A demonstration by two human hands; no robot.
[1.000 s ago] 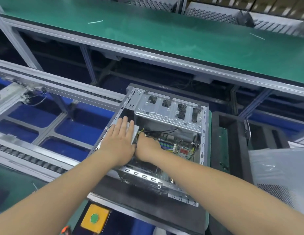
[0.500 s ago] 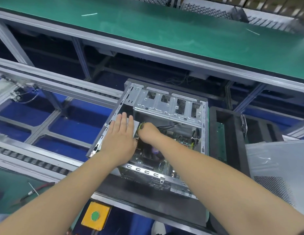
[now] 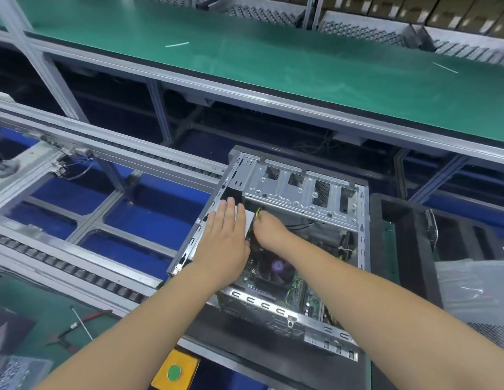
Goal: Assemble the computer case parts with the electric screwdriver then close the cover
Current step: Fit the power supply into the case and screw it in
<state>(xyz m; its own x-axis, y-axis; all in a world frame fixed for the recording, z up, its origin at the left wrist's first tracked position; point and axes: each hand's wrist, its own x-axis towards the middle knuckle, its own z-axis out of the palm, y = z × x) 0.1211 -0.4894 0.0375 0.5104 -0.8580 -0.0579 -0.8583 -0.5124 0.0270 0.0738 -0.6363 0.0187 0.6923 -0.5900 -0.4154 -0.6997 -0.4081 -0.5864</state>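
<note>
The left hand (image 3: 225, 243) lay spread flat on a grey box (image 3: 246, 220) in the case (image 3: 360, 220), probably steadying it while the right hand (image 3: 270, 230) pinched yellow wires (image 3: 258, 213).

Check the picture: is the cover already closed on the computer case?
No: the computer case lies open, its motherboard exposed, both hands reaching inside.

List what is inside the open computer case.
Inside the computer case: a drive cage at the far end, a motherboard with a purple-centred fan, and yellow wires at the right hand. The left hand covers a grey box.
</note>
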